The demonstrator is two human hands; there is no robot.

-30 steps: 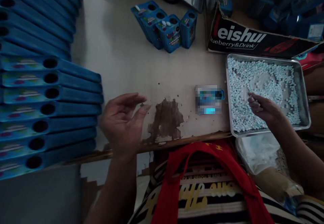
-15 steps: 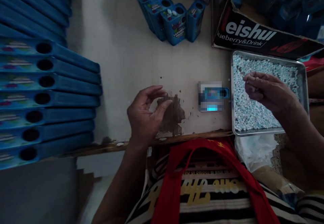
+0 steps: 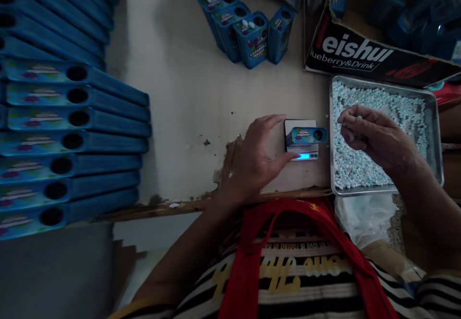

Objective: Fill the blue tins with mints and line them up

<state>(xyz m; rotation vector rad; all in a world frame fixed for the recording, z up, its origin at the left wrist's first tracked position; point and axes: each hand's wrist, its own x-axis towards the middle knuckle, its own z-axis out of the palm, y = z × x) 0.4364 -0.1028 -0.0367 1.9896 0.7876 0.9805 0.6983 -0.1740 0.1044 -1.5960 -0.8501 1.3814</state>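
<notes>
A small scale with a lit blue display lies on the table, and a blue candy container with a dark round opening rests on it. My left hand is at the scale's left side, thumb and fingers spread apart, with nothing between them. Over the left part of a metal tray of small white and pale blue candies, my right hand is closed, fingers pinched together around a few candies.
Long rows of blue containers fill the left side. Several filled-looking containers stand at the back, some with candies on top. A black cardboard box holding blue containers is behind the tray. The table's worn front edge is near my body.
My left hand has moved right, from the bare tabletop to the scale. My right hand is still above the tray, its fingers slightly shifted. The view has shifted a little.
</notes>
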